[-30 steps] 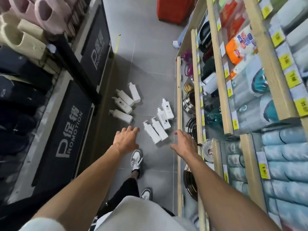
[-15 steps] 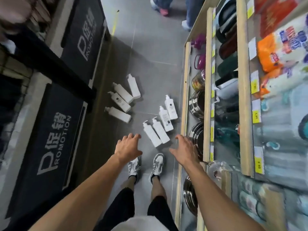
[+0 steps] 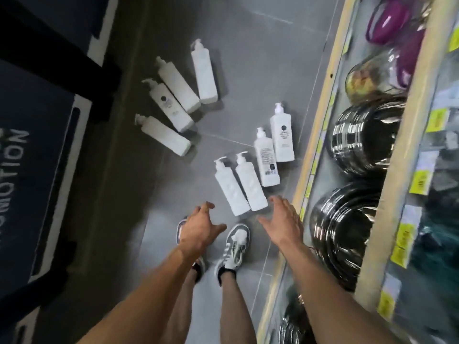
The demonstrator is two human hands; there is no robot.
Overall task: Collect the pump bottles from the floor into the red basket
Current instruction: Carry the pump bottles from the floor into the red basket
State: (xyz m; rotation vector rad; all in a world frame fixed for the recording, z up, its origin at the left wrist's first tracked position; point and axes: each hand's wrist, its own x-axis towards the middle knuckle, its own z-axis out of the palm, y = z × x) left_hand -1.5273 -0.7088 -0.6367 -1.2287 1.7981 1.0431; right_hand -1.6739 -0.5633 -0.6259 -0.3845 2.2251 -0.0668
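Note:
Several white pump bottles lie on the grey tiled floor in two groups. The near group [image 3: 244,184] lies just ahead of my feet, two bottles side by side with two more [image 3: 274,151] beyond them by the shelf base. The far group [image 3: 177,95] lies further left. My left hand [image 3: 201,228] hovers open above my shoes, short of the nearest bottle. My right hand [image 3: 283,219] is open too, fingers spread, just right of the near pair and touching nothing. The red basket is out of view.
A wooden shelf unit [image 3: 315,145] runs along the right, holding stacked steel bowls [image 3: 357,135] and purple-lidded containers [image 3: 390,18]. A dark promotion display [image 3: 29,155] stands on the left. My two feet in sneakers [image 3: 233,247] stand on the aisle floor.
The view has tilted down and moved closer to the floor, so the bottles look larger. Both hands have lowered toward the near pair of bottles. The red object at the aisle's far end has left view.

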